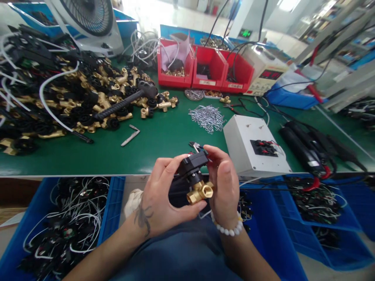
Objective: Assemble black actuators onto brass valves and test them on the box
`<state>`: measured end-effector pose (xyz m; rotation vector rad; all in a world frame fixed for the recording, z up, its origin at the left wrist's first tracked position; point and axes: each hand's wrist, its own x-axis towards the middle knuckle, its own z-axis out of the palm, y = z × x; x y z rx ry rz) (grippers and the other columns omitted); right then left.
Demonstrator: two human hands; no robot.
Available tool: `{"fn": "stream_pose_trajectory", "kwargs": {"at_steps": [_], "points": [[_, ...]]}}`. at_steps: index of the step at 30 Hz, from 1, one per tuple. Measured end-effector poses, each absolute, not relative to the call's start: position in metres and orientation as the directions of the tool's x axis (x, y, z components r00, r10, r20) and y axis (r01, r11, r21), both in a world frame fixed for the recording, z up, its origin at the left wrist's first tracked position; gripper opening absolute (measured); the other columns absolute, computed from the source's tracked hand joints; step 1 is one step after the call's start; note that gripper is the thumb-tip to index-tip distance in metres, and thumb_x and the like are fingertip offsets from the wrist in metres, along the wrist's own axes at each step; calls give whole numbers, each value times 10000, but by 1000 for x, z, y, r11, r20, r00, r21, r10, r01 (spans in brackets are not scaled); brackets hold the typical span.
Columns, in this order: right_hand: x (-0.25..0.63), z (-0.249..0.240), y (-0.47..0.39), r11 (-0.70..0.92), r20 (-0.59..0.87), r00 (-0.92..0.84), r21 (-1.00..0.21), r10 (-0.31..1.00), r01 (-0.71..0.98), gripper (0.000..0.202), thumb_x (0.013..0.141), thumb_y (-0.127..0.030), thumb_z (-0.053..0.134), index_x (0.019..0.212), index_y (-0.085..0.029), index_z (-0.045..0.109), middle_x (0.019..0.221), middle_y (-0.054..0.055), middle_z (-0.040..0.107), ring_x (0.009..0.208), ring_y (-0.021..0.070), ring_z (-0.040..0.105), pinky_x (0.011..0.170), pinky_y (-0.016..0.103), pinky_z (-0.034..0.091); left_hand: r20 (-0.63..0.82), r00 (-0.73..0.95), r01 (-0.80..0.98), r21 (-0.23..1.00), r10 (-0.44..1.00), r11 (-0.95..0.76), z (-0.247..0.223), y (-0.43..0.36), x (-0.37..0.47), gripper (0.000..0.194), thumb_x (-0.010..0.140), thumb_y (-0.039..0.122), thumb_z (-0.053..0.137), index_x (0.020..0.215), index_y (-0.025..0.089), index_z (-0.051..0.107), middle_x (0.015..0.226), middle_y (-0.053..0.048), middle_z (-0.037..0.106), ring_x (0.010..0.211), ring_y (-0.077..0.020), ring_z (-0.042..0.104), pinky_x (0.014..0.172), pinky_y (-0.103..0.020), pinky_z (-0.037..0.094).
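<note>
A brass valve with a black plastic head (197, 177) is held between my two hands, just in front of the bench edge. My left hand (165, 193) has its fingers on the black head and its thumb under the brass body. From the other side, my right hand (224, 181) closes on the black head; part of its grip is hidden. Beyond the valve, a small dark clip-like piece with a metal tip (195, 146) shows near the right fingertips. Farther back lies a pile of small bent metal pins (207, 118).
Brass valves (117, 113) heap at the left with a black-handled mallet (125, 102). A hex key (130, 136) lies nearby. Red bins (175, 81) and a power supply (266, 72) stand behind. At right are a grey switch box (252, 148) and black electric screwdrivers (301, 146). Blue crates (113, 207) sit below.
</note>
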<state>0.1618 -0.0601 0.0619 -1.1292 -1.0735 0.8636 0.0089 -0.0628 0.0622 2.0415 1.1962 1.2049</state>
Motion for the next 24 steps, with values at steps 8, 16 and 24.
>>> {"fn": "stream_pose_trajectory", "kwargs": {"at_steps": [8, 16, 24], "points": [[148, 64, -44, 224, 172, 319, -965, 932, -134, 448, 1029, -546, 388, 938, -228, 690, 972, 64, 652, 944, 204, 618, 840, 347, 510, 487, 156, 441, 744, 859, -502, 57, -69, 24, 773, 737, 382, 797, 1412, 268, 436, 1086, -55, 543, 938, -216, 640, 795, -374, 637], [164, 46, 25, 144, 303, 274, -866, 913, 478, 245, 945, -393, 574, 1011, -163, 629, 997, 78, 616, 895, 179, 578, 870, 331, 488, 318, 46, 427, 850, 947, -307, 26, -30, 12, 668, 757, 386, 762, 1349, 199, 516, 1102, -63, 532, 968, -223, 629, 821, -402, 626], [208, 51, 101, -356, 37, 389, -331, 920, 874, 292, 940, -62, 551, 1211, 38, 597, 1268, 338, 559, 1180, 379, 607, 1011, 484, 451, 333, 45, 357, 875, 942, -326, 5, -18, 1, 729, 763, 384, 771, 1410, 200, 489, 1186, -81, 502, 1100, -230, 596, 872, -370, 622]]}}
